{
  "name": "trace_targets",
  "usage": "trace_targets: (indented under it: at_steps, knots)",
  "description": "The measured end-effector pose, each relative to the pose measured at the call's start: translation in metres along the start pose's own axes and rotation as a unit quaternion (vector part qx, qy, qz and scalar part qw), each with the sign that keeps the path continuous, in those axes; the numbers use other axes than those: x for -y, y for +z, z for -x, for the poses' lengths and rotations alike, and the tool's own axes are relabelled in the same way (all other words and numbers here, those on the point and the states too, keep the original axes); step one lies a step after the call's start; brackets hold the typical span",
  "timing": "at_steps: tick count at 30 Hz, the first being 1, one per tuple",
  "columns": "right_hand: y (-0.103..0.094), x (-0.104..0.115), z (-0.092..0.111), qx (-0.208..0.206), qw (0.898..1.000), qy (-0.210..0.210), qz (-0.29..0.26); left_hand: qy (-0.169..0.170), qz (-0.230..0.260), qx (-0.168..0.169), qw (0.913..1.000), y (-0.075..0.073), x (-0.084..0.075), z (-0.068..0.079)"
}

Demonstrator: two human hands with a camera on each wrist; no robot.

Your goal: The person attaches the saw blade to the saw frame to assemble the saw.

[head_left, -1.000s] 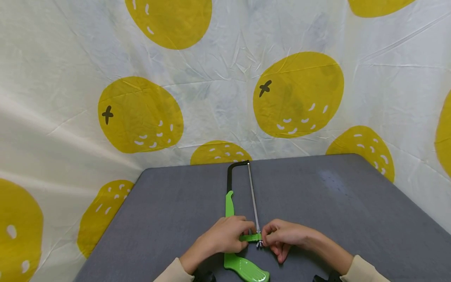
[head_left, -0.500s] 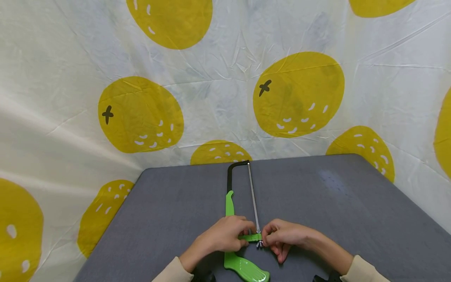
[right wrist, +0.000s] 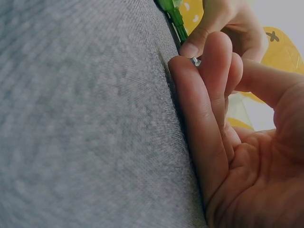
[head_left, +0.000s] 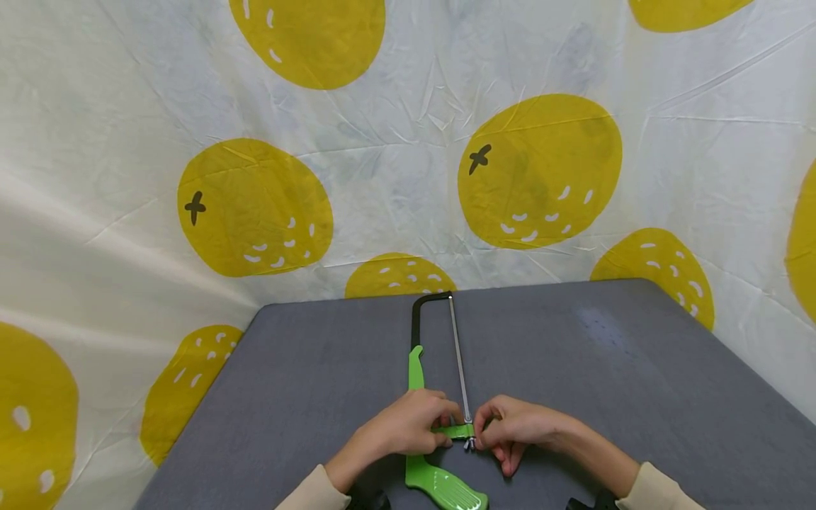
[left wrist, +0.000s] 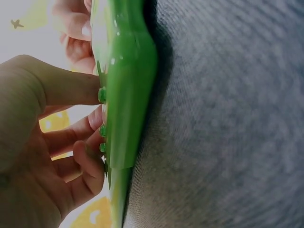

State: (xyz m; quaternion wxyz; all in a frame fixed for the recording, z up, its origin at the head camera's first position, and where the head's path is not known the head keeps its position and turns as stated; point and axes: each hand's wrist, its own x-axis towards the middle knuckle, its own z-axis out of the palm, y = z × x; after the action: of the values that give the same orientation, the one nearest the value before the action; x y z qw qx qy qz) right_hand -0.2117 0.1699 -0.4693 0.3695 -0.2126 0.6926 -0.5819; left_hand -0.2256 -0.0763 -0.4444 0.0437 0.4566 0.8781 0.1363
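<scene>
A hacksaw (head_left: pixel 416 372) with a green handle and a black front frame lies flat on the table, its thin blade (head_left: pixel 457 347) on the right side. My left hand (head_left: pixel 414 423) reaches over the frame and grips the green crossbar (head_left: pixel 457 431) between thumb and fingers. From the right, my right hand (head_left: pixel 513 425) has thumb and index fingertips pinched together at the crossbar's outer end, where the blade is fixed. Just below them sits a metal wing nut (head_left: pixel 469 444). In the right wrist view, the right hand's own fingers hide most of the pinch.
The grey tabletop (head_left: pixel 306 382) reaches back to a hanging white cloth (head_left: pixel 395 191) with yellow fruit prints. Beyond my wrists, dark objects (head_left: pixel 371 500) show at the frame's bottom edge.
The hacksaw has shifted very slightly toward me. Both hands keep almost the same place and hold.
</scene>
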Motion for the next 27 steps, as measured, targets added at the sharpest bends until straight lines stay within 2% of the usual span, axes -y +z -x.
trace_targets:
  at_steps: [9, 15, 23, 27]
  knots:
    - [0.0020, 0.0042, 0.0009, -0.018, 1.000, 0.009, 0.007, 0.005, 0.006, -0.004, 1.0000, -0.0006, -0.0001, -0.0003]
    - [0.0039, 0.0026, 0.0024, -0.016, 1.000, 0.011, 0.014, 0.004, 0.008, 0.014, 0.9999, 0.0007, -0.0009, 0.0012]
    - [0.0031, 0.0032, 0.0020, -0.023, 0.999, 0.004, 0.022, -0.005, 0.054, 0.030, 0.9981, -0.0017, 0.0040, 0.0002]
    - [0.0028, 0.0045, 0.0018, -0.021, 1.000, 0.004, 0.021, -0.006, 0.049, 0.032, 0.9982, -0.0022, 0.0052, -0.0010]
